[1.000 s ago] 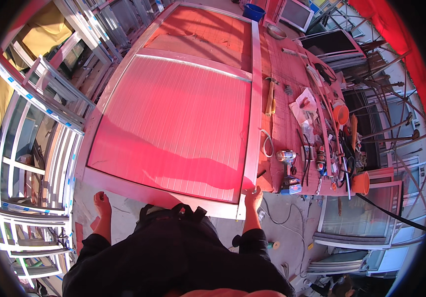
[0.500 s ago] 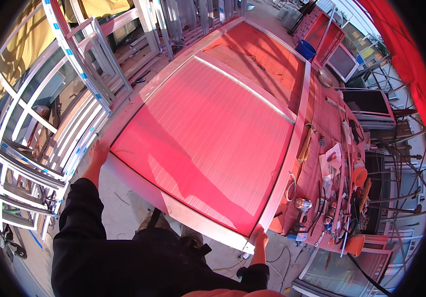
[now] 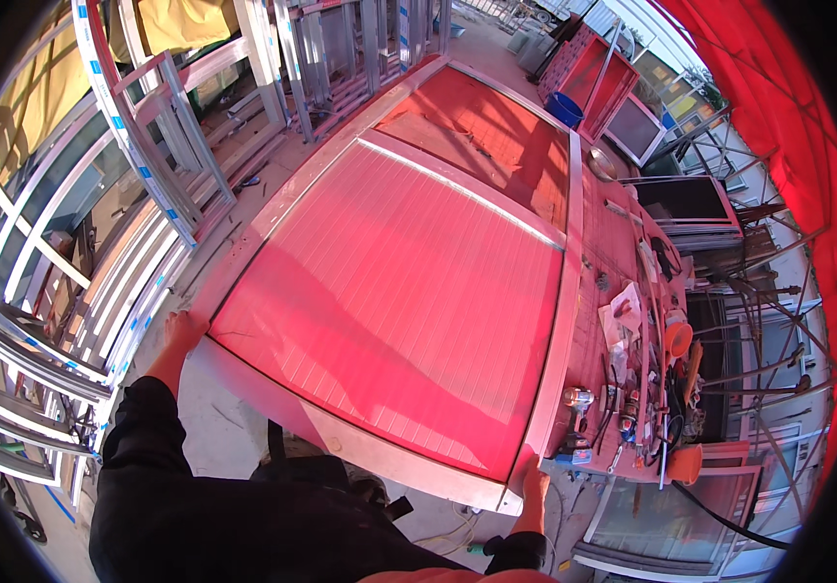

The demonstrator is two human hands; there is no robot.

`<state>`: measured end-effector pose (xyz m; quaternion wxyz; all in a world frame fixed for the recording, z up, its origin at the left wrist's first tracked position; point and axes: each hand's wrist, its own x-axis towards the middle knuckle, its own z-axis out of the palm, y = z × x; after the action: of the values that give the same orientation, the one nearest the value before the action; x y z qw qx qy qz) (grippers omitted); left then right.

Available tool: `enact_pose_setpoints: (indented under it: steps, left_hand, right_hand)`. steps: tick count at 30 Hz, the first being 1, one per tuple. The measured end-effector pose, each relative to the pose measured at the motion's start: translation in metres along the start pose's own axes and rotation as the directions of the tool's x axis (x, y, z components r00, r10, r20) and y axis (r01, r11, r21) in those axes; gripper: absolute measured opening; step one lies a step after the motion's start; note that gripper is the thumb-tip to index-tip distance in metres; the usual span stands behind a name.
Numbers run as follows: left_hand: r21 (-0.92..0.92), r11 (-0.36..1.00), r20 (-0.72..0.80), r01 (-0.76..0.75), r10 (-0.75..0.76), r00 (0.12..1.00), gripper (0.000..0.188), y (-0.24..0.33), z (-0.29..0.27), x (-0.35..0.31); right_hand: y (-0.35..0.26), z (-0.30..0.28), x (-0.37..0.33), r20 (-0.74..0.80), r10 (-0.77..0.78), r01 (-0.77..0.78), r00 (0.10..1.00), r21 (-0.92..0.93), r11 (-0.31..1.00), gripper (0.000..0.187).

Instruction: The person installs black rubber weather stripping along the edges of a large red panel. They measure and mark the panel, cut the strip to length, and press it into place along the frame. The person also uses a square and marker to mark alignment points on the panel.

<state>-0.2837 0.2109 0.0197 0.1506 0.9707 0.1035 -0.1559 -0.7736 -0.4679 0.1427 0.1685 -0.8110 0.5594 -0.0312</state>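
Note:
A large door point(image 3: 389, 301) lies flat before me, with a ribbed panel in its near part and an unfilled opening in its far part. Red light tints it. My left hand point(image 3: 183, 332) is closed on its near left corner. At the near right corner, my right hand point(image 3: 533, 486) grips the frame edge, its fingers partly hidden under it. Beneath and to the right of the door is a workbench point(image 3: 618, 238). On the bench beside the right edge lie a power drill point(image 3: 579, 397) and several hand tools.
Metal frames point(image 3: 137, 126) stand and lean along the left. Two orange cups point(image 3: 678, 339) sit at the bench's right side, and a blue bucket point(image 3: 563, 109) stands at the far end. Glazed panels point(image 3: 666, 515) lie at lower right. Cables trail across the floor point(image 3: 234, 418).
The door has shifted right across the bench with both my hands on it. Its right edge now covers a yellow tool and a coil that showed before.

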Motion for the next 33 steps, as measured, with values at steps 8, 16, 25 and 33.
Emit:
enact_pose_setpoints:
  steps: [8,16,25,33]
  left_hand:
    - [-0.088,0.992,0.106,0.090,-0.080,0.991,0.070,0.013,0.014,-0.104]
    - [-0.197,0.974,0.345,0.109,-0.035,0.938,0.091,0.020,0.052,-0.237]
    - [-0.308,0.948,0.730,0.077,0.184,0.658,0.083,0.017,0.136,-0.413]
    - [-0.323,0.929,0.919,-0.182,0.354,0.174,0.066,0.038,0.214,-0.520]
  right_hand:
    - [0.001,-0.132,-0.004,-0.207,0.019,-0.049,0.978,-0.141,0.989,0.080]
    - [0.011,-0.310,-0.025,-0.345,-0.052,-0.053,0.937,-0.288,0.956,0.085]
    - [0.002,-0.503,-0.119,-0.566,-0.214,-0.033,0.796,-0.393,0.919,0.078]
    - [-0.013,-0.622,-0.219,-0.632,-0.264,-0.047,0.728,-0.430,0.902,0.076]
